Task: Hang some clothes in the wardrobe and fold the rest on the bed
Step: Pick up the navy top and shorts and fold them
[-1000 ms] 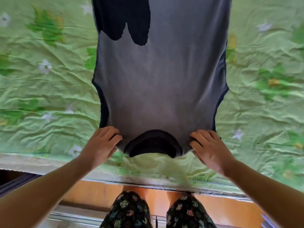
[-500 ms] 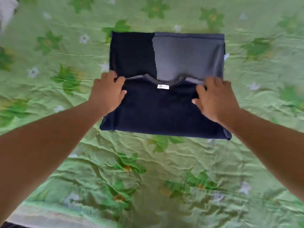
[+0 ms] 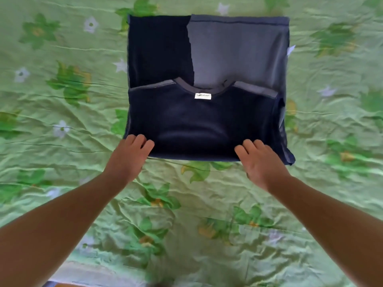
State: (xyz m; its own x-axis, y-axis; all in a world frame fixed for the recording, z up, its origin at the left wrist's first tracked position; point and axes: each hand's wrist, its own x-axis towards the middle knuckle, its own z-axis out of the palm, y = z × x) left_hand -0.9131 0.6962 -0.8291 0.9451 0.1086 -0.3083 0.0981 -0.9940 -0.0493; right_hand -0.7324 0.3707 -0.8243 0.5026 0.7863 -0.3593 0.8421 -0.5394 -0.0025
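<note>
Dark navy cotton T-shirt [image 3: 207,125], spread flat a second ago, now folded in half, collar on top. Left hand [image 3: 129,156], right hand [image 3: 261,162] move from collar line back to near fold edge.

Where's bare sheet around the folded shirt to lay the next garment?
Bare bedsheet lies left of the folded shirt; another patch lies right of it. The near stretch, this side of the left hand and right hand, is bare. Crowded: the shirt's near edge, where both hands rest; beyond the shirt only a narrow strip shows.

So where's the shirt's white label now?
Head view, upper centre: the white label sits just under the collar of the folded navy shirt on the green sheet.
</note>
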